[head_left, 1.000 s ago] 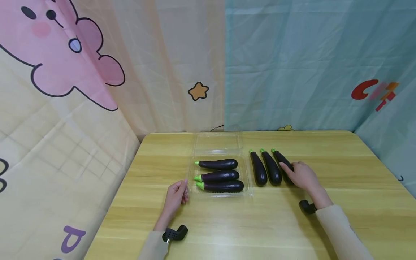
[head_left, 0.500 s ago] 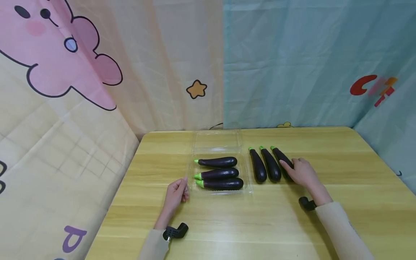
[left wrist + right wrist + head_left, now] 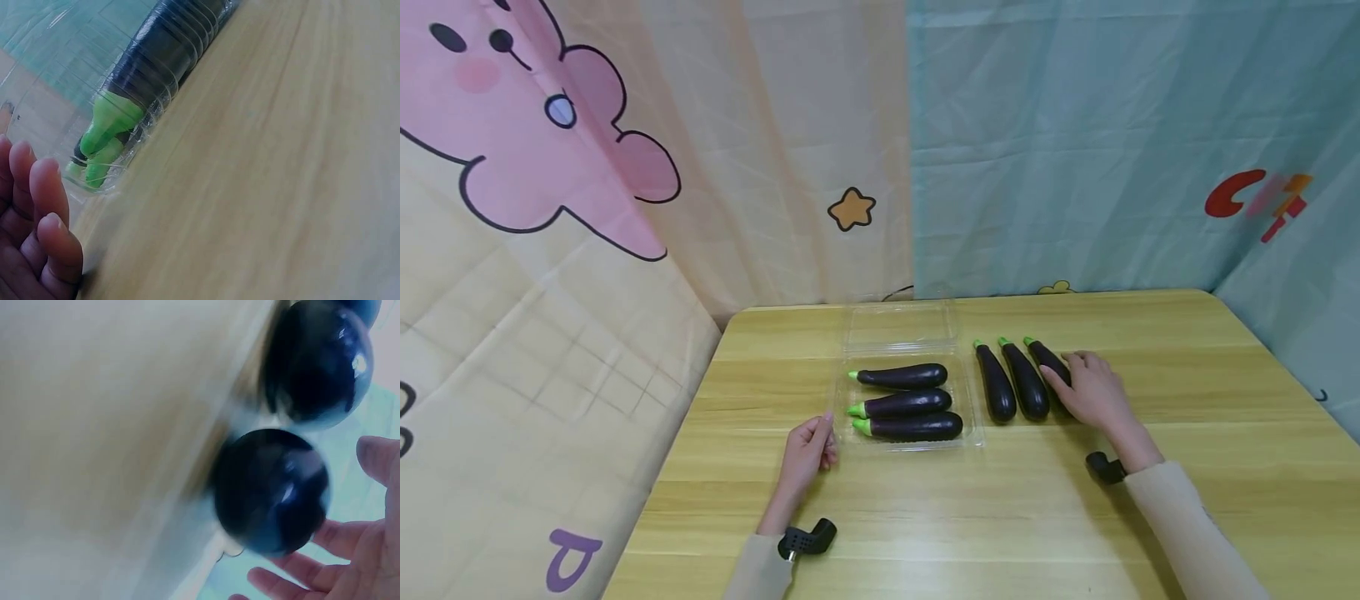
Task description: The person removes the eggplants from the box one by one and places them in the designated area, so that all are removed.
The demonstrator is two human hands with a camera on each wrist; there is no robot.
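Note:
A clear plastic clamshell box [image 3: 966, 433] lies with its lid folded back, holding 3 dark purple eggplants [image 3: 910, 427] side by side, green stems to the left. My left hand [image 3: 806, 450] pinches the box's left edge between thumb and curled forefinger; the left wrist view shows its other fingers [image 3: 50, 187] beside the box corner, thumb hidden. Right of the box, two eggplants [image 3: 997, 383] lie apart from the third, rightmost eggplant [image 3: 1048, 360]. My right hand [image 3: 1096, 392] is spread over that one, thumb on its left side. In the right wrist view, its thumb stands off the eggplant [image 3: 272, 490].
The pale wooden table [image 3: 880, 517] reaches back to patterned cloth curtains [image 3: 1060, 150]. The open lid [image 3: 901, 325] lies flat toward the table's far edge. A black wrist camera [image 3: 808, 537] sits on the left wrist, another camera [image 3: 1105, 468] on the right.
My right hand has shifted slightly forward along the rightmost eggplant, and its fingers have spread wider. The left hand and the box hold their place. The head view has tilted a little.

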